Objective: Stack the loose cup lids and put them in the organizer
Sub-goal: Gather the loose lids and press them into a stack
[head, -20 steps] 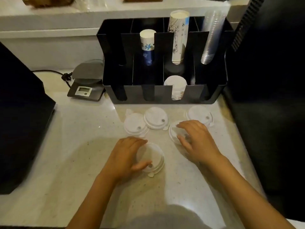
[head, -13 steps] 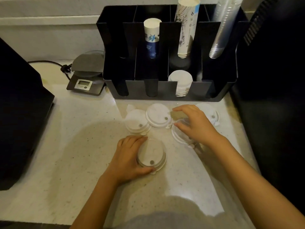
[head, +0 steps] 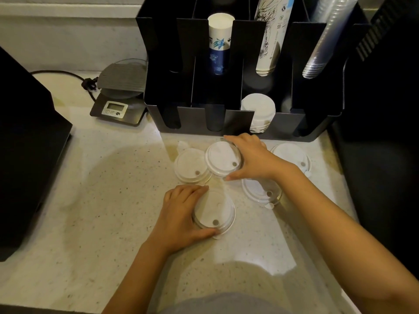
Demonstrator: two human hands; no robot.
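Speckled stone counter (head: 113, 200): left hand (head: 181, 214) grips round white plastic lid (head: 215, 211); right hand (head: 254, 159) clasps second lid (head: 223, 159), black slotted organizer (head: 317, 105) just beyond fingertips

Left hand (head: 181, 214) grips near lid (head: 215, 211); right hand (head: 254, 159) grips far lid (head: 223, 159).

Speckled pale stone countertop (head: 108, 200); plain light wall (head: 68, 39) behind; small digital scale (head: 120, 98) with black cord (head: 68, 75); dark appliances at left (head: 27, 143) and right (head: 383, 132); dim lighting.
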